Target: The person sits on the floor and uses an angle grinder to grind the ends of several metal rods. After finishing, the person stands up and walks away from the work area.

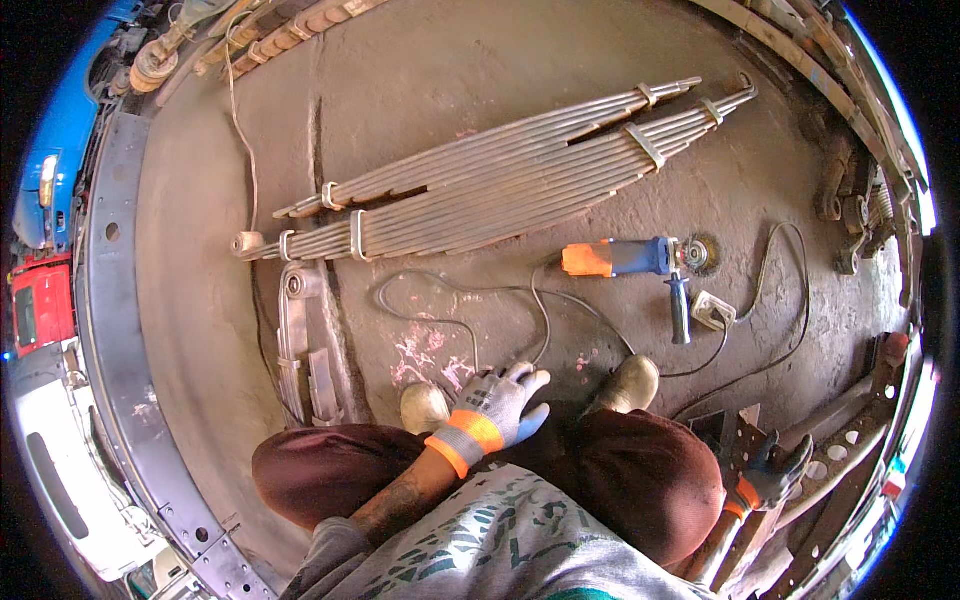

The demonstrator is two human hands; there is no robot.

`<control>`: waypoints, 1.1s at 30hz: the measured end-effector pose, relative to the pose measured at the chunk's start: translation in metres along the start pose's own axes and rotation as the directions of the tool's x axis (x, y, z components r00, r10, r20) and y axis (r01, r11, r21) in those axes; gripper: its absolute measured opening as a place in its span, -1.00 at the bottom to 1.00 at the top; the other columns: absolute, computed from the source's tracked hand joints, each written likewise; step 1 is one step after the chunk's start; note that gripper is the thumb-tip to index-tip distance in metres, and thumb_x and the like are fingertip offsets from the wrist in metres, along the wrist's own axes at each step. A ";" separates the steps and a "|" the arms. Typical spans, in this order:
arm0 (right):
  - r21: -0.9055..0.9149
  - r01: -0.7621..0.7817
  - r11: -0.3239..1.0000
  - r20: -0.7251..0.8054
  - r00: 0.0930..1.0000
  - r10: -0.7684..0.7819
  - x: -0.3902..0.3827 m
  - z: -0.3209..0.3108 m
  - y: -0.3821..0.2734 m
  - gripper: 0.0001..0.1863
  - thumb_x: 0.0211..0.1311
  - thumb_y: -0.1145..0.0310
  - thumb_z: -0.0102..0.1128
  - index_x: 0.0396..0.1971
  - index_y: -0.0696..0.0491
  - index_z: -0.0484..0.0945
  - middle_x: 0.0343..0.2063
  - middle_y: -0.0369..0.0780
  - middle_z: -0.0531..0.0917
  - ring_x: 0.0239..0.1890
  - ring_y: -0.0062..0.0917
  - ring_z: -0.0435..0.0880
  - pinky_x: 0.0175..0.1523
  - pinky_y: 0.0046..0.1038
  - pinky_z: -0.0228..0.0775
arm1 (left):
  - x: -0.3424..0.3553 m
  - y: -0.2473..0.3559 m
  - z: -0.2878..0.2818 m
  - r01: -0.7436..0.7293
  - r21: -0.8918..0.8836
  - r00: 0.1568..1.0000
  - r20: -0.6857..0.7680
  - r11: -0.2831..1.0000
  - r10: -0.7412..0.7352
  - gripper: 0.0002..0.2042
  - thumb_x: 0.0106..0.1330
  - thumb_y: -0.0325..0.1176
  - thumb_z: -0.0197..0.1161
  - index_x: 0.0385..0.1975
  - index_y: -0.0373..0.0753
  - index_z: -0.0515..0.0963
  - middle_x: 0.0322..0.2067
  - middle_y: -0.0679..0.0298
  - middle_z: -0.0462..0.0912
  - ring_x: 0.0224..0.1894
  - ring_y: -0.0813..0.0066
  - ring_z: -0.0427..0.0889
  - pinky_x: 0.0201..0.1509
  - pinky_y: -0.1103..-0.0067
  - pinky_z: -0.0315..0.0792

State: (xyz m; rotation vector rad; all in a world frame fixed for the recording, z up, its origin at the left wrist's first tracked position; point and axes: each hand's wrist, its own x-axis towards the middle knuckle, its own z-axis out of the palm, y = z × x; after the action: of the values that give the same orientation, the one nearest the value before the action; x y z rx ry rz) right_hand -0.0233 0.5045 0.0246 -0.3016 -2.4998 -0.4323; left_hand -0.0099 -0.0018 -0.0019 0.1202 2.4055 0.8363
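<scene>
My left hand (492, 412), in a grey work glove with an orange cuff, hangs between my knees with its fingers apart and holds nothing. Off to the right, my right hand (770, 480), gloved too, is beside my knee with its fingers apart, next to a rusty metal beam with round holes (845, 450); whether it touches the beam I cannot tell. Ahead on the floor lies an orange and blue angle grinder (625, 258) with a side handle and a round wire wheel. Beyond it, two stacked-leaf springs (470, 190) lie side by side with clamps round them.
A power socket (712, 311) with a plug sits right of the grinder, and dark cables (590, 305) loop over the floor. A shorter leaf-spring piece (298, 330) lies left of my feet. A long steel rail (115, 330) runs along the left; vehicles stand beyond it.
</scene>
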 end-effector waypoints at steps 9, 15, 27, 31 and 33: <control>-0.019 -0.070 0.997 0.094 0.993 0.071 0.007 -0.004 -0.027 -0.43 0.28 0.09 0.39 0.21 0.09 0.59 0.14 -0.06 0.67 0.14 -0.12 0.67 0.23 -0.18 0.53 | 0.000 0.010 -0.006 0.018 -0.019 1.000 0.014 1.000 -0.018 -0.48 0.39 0.02 0.18 0.26 -0.11 0.46 0.26 0.01 0.49 0.00 -0.14 0.67 0.10 0.10 0.56; 0.010 -0.038 0.999 0.103 0.994 0.037 0.005 0.008 -0.044 -0.43 0.28 0.11 0.39 0.21 0.09 0.59 0.14 -0.05 0.67 0.14 -0.12 0.67 0.24 -0.19 0.52 | -0.005 0.013 -0.005 0.032 0.051 0.999 -0.044 0.998 -0.030 -0.46 0.40 0.03 0.16 0.29 -0.11 0.41 0.31 -0.05 0.42 -0.11 -0.15 0.70 0.04 0.03 0.56; 0.039 0.023 0.999 0.114 0.993 -0.028 0.022 0.013 -0.043 -0.44 0.28 0.14 0.38 0.21 0.10 0.58 0.13 -0.04 0.66 0.14 -0.11 0.67 0.24 -0.19 0.52 | -0.021 0.012 -0.004 0.020 -0.048 1.000 -0.010 0.999 -0.020 -0.45 0.39 0.03 0.16 0.28 -0.15 0.43 0.20 -0.04 0.48 -0.06 -0.11 0.68 0.01 0.09 0.59; 0.026 0.016 1.000 0.124 0.992 -0.019 0.026 0.006 -0.030 -0.44 0.28 0.15 0.38 0.21 0.10 0.58 0.13 -0.04 0.66 0.14 -0.11 0.67 0.25 -0.19 0.51 | -0.018 0.009 0.001 -0.001 -0.015 1.000 0.004 1.000 0.001 -0.47 0.42 0.01 0.14 0.28 -0.14 0.42 0.21 -0.04 0.48 -0.03 -0.13 0.66 0.05 0.07 0.57; 0.017 0.020 1.000 0.125 0.992 -0.022 0.030 0.002 -0.021 -0.44 0.28 0.15 0.38 0.21 0.10 0.58 0.13 -0.04 0.66 0.14 -0.11 0.67 0.25 -0.19 0.51 | -0.018 0.010 -0.003 0.008 -0.023 1.000 0.008 1.000 -0.008 -0.49 0.42 0.00 0.14 0.27 -0.13 0.42 0.20 -0.03 0.49 -0.02 -0.14 0.66 0.06 0.07 0.56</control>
State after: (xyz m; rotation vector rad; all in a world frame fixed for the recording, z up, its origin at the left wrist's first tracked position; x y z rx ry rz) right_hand -0.0547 0.4891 0.0355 -0.3053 -2.6295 -0.4128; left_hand 0.0020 0.0000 0.0154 0.1046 2.3864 0.8584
